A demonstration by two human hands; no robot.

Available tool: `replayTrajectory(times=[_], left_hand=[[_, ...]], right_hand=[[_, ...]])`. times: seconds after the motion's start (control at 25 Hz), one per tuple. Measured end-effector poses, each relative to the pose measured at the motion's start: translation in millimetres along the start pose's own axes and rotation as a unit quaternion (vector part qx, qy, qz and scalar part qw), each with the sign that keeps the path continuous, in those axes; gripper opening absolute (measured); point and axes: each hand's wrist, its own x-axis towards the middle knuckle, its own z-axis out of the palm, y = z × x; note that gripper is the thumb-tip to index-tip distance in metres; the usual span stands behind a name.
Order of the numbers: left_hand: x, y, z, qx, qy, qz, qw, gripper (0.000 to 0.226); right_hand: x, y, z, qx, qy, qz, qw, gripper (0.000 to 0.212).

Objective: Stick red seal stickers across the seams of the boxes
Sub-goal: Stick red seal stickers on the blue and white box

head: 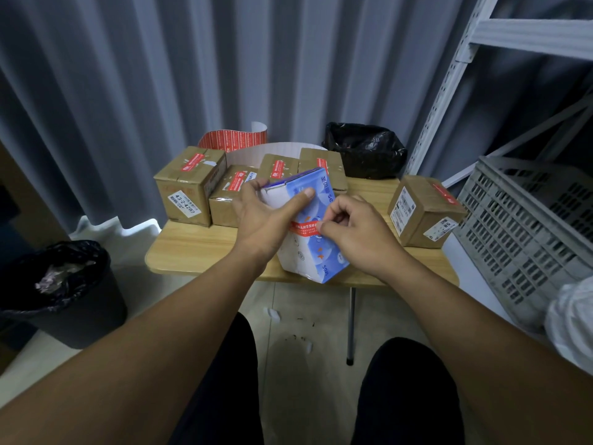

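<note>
The left end of the red sticker (304,227) lies hidden under the left hand (268,216), its right end under the right hand (351,234). Its print is too small to read. The blue box (316,248) covers part of the cardboard boxes (279,168) at twelve o'clock. At three o'clock the grey crate (526,226) and a white cloth (574,319) run off the edge. The bin (57,284) at nine o'clock is cut off too.

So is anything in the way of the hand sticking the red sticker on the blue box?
Nothing visible. The right hand is already pressing the red sticker onto the blue box, and the left hand grips the box's other side.
</note>
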Motion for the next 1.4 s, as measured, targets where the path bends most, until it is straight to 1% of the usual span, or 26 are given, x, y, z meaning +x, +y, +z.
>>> replayTrajectory(times=[0.12,0.28,0.44,0.64,0.8,0.88,0.96,1.08,1.2,1.4], left_hand=[[-3.1,5.0,1.0,0.016,-0.004,-0.001,1.000,0.083],[-1.9,8.9,3.3,0.042,-0.005,0.001,0.999,0.087],[-1.5,7.3,4.2,0.058,-0.010,0.011,0.998,0.087],[-3.2,7.4,3.9,0.072,-0.014,0.019,0.997,0.091],[-3.9,9.4,4.5,0.082,-0.016,0.025,0.996,0.091],[-5.2,11.4,5.2,0.085,-0.018,0.032,0.996,0.087],[-6.5,12.9,5.9,0.087,-0.019,0.036,0.995,0.082],[-7.4,15.0,5.9,0.098,-0.020,0.044,0.994,0.085],[-8.7,16.1,6.3,0.110,-0.019,0.059,0.992,0.086],[-9.6,17.2,5.6,0.119,-0.018,0.071,0.990,0.087]], right_hand=[[-2.0,-3.5,-1.6,0.006,0.013,0.018,1.000,0.018],[-4.3,-9.4,-4.8,0.011,0.013,0.053,0.998,0.016],[-2.9,-13.9,-7.0,0.021,-0.010,0.089,0.996,0.017],[-1.8,-16.6,-10.8,0.060,-0.041,0.125,0.990,0.026],[-0.3,-14.9,-12.0,0.076,-0.045,0.140,0.986,0.023],[0.0,-14.3,-13.0,0.080,-0.049,0.149,0.984,0.020],[0.5,-14.5,-14.4,0.075,-0.055,0.155,0.984,0.014],[1.4,-17.0,-16.5,0.058,-0.071,0.163,0.982,0.009],[2.6,-17.7,-17.2,0.042,-0.091,0.173,0.980,0.018],[3.8,-15.7,-18.5,0.043,-0.108,0.187,0.975,0.022]])
